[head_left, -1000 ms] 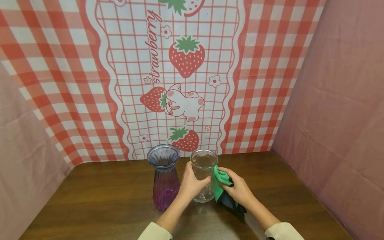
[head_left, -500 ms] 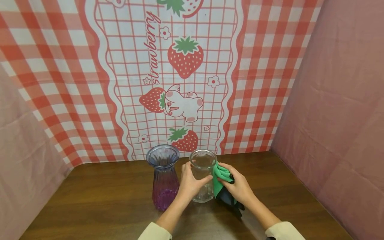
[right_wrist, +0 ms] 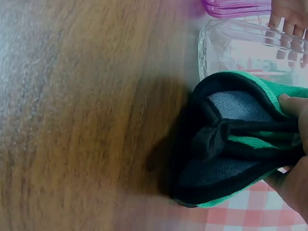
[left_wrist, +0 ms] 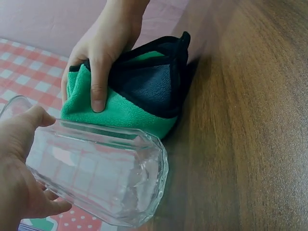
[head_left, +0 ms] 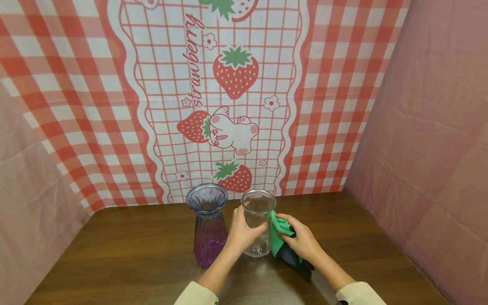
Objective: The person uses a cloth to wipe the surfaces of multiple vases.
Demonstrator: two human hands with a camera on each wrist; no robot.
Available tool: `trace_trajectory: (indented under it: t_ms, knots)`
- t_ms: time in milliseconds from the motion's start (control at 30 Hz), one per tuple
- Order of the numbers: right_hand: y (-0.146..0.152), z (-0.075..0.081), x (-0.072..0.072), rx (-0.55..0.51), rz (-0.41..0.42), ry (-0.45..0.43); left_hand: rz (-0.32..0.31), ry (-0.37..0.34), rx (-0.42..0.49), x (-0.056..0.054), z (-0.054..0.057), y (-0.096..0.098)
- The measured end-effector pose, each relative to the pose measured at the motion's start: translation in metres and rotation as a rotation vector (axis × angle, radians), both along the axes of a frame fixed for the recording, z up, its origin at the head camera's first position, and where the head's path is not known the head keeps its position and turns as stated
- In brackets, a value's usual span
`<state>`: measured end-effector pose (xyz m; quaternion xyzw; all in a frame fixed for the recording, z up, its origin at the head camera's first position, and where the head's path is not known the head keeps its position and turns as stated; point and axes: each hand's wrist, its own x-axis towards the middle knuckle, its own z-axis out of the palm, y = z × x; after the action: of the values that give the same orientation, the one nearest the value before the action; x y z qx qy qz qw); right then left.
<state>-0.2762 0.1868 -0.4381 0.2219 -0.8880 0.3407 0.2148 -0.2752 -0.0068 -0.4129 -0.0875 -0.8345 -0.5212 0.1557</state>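
Observation:
A clear glass vase [head_left: 259, 243] with a thick round rim stands upright on the wooden table. My left hand [head_left: 242, 233] grips it round its left side, thumb across the front and fingers behind. In my right hand [head_left: 303, 241] is a bunched cloth [head_left: 280, 243], green on one face and dark grey on the other, with black edging. The left wrist view shows the cloth [left_wrist: 120, 110] against the side of the glass vase [left_wrist: 96, 163], one finger pressing on its green face. Its lower folds hang toward the table, seen in the right wrist view beside the vase [right_wrist: 236, 48].
Just left of the clear vase stands a taller fluted vase [head_left: 207, 228], blue at its flared rim and purple below. Behind the table [head_left: 126, 254] hangs a red checked strawberry cloth [head_left: 236, 127]. Pink drapes [head_left: 427, 148] close off both sides.
The right hand with the cloth rises slightly against the glass, then comes back down. The left hand keeps its grip, and the vase stays in nearly the same place.

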Motion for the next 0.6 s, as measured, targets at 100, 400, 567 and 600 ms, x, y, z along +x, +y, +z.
trace_trajectory:
  t_ms: [100, 400, 567, 600]
  knots:
    - [0.001, 0.002, 0.001, 0.003, 0.006, 0.0, -0.005, 0.0, -0.002, 0.0, 0.0, 0.002]
    - [-0.004, 0.011, 0.001, -0.051, 0.007, 0.13, 0.053, 0.033, 0.049, 0.0, -0.004, 0.009]
    - [-0.005, 0.012, 0.001, -0.045, 0.005, 0.094, 0.092, 0.047, 0.042, 0.0, -0.004, 0.013]
    - [-0.005, 0.012, 0.001, -0.039, 0.005, 0.085, 0.094, 0.045, 0.04, 0.0, -0.003, 0.013]
